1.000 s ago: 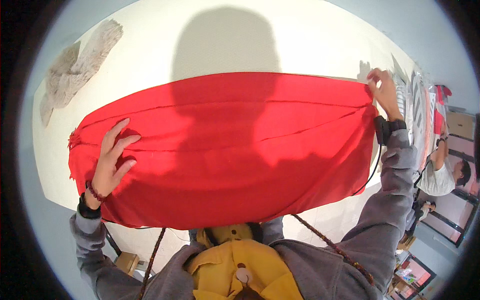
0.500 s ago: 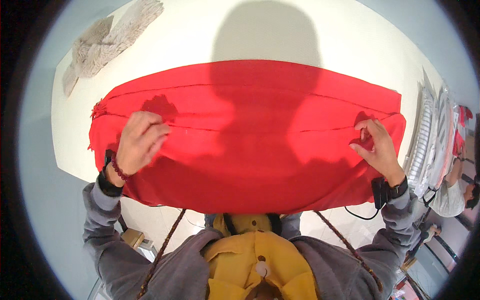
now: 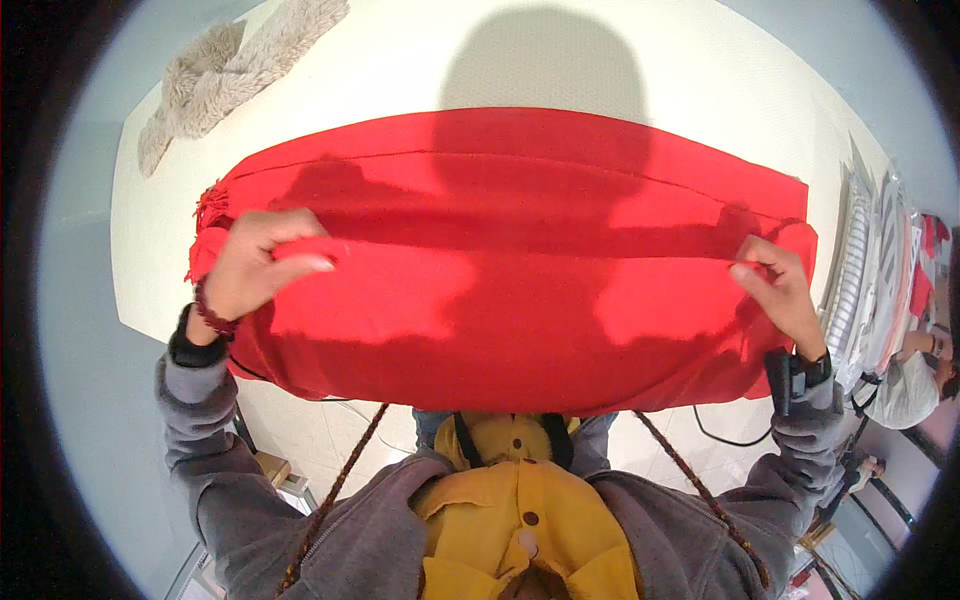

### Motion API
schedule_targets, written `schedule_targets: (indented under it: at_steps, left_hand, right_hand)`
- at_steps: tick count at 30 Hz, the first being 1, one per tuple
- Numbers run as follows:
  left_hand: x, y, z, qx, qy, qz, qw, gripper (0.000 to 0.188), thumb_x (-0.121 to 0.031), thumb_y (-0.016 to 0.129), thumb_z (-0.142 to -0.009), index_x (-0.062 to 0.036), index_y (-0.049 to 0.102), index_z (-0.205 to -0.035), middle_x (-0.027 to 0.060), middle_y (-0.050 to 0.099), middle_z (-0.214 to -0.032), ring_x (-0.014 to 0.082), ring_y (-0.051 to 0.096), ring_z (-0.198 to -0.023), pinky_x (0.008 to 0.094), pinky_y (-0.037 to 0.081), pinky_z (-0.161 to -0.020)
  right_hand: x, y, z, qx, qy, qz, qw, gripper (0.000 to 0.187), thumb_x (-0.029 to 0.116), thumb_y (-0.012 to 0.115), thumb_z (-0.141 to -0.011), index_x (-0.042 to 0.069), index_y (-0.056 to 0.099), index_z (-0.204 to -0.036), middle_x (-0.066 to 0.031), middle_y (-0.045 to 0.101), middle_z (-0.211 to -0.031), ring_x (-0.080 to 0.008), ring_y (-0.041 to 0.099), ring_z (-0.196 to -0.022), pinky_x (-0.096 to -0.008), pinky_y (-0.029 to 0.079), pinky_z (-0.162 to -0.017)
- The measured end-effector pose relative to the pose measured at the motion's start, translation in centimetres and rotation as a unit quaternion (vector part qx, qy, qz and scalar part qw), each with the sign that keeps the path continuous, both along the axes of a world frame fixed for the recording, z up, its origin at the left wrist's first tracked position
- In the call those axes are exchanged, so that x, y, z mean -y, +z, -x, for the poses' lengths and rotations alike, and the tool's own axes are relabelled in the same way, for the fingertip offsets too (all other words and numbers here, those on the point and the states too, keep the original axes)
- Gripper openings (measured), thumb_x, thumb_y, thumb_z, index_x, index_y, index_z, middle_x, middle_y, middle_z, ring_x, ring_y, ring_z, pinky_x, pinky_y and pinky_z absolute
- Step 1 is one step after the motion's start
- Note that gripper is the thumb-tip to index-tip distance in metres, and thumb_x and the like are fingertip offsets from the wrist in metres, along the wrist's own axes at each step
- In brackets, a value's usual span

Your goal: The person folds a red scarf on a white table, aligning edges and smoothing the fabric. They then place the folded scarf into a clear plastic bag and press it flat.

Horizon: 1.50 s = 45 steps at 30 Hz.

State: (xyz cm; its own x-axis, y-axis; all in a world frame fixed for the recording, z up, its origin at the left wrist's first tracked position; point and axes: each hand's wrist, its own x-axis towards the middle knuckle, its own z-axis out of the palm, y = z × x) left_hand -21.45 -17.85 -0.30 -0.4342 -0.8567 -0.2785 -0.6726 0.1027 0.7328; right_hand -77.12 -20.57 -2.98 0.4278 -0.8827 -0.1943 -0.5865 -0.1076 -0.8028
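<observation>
A wide red fringed scarf (image 3: 520, 320) lies spread across the table in front of me, its near part hanging over the front edge. Short red tassels show at its left end. My left hand (image 3: 255, 265) pinches the scarf's inner edge near the left end, thumb and fingers closed on the cloth. Near the right end, my right hand (image 3: 785, 290) holds the same edge between thumb and fingers. Between both hands this edge is lifted and pulled fairly straight, shading the layer behind it.
The white table (image 3: 390, 75) extends beyond the scarf. A fluffy grey-beige strip (image 3: 215, 95) lies at the far left. Several clear-bagged folded garments (image 3: 865, 265) are stacked at the right edge. Another person's arm (image 3: 920, 345) shows beyond them. A black cable (image 3: 725, 438) hangs below the table.
Both hands, loosely curled over the cloth before, have closed on the scarf's inner edge. That edge is now raised and taut, and its shadow has widened. The view has shifted slightly.
</observation>
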Motion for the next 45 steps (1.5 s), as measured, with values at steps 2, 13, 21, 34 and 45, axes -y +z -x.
schedule_targets:
  at_steps: [2, 13, 21, 34, 45]
  left_hand:
    - [1.5, 1.0, -0.6, -0.012, 0.036, 0.052, 0.998, 0.013, -0.006, 0.075, -0.085, 0.0031, 0.065, -0.085, 0.0055, 0.067, -0.082, 0.0123, 0.061, -0.077, 0.0270, 0.049, -0.072]
    - [7.7, -7.3, 0.3, -0.026, 0.057, 0.170, 0.984, 0.010, -0.007, 0.070, -0.091, 0.0007, 0.064, -0.087, 0.0031, 0.063, -0.079, 0.0119, 0.057, -0.074, 0.0255, 0.048, -0.071]
    - [7.9, -7.2, 1.2, 0.074, 0.049, 0.222, 0.971, 0.020, -0.010, 0.073, -0.089, -0.0035, 0.054, -0.090, 0.0057, 0.056, -0.083, 0.0198, 0.052, -0.076, 0.0259, 0.046, -0.076]
    - [11.0, -2.9, 5.9, 0.052, -0.239, -0.111, 0.963, 0.042, -0.019, 0.074, -0.087, 0.0039, 0.056, -0.117, 0.0131, 0.064, -0.112, 0.0210, 0.061, -0.101, 0.0343, 0.048, -0.092]
    - [12.9, -1.6, 6.2, -0.101, -0.094, -0.244, 0.960, 0.038, -0.011, 0.078, -0.083, -0.0018, 0.059, -0.115, -0.0003, 0.067, -0.107, 0.0077, 0.062, -0.095, 0.0240, 0.049, -0.087]
  right_hand:
    - [0.4, 0.1, -0.2, 0.069, -0.044, 0.030, 0.996, 0.029, 0.012, 0.066, -0.097, 0.003, 0.047, -0.077, 0.0029, 0.041, -0.072, -0.0070, 0.038, -0.069, -0.0248, 0.034, -0.062]
    - [4.5, -5.9, -1.3, -0.064, -0.153, 0.158, 0.974, 0.029, 0.019, 0.065, -0.099, 0.000, 0.051, -0.082, -0.0021, 0.039, -0.069, -0.0085, 0.036, -0.064, -0.0270, 0.034, -0.055]
    - [4.9, -5.8, -2.4, -0.192, -0.168, 0.162, 0.953, 0.024, 0.020, 0.070, -0.094, 0.000, 0.058, -0.088, -0.0118, 0.056, -0.077, -0.0196, 0.047, -0.064, -0.0293, 0.044, -0.064]
    - [7.7, -0.5, -1.8, -0.100, 0.179, -0.086, 0.975, 0.040, 0.015, 0.077, -0.083, -0.002, 0.065, -0.117, -0.0086, 0.069, -0.099, -0.0203, 0.065, -0.090, -0.0311, 0.051, -0.087]
    - [11.6, 0.0, -1.1, -0.037, 0.180, -0.197, 0.963, 0.037, 0.004, 0.071, -0.077, 0.003, 0.064, -0.113, 0.0016, 0.064, -0.090, -0.0104, 0.058, -0.078, -0.0232, 0.046, -0.076]
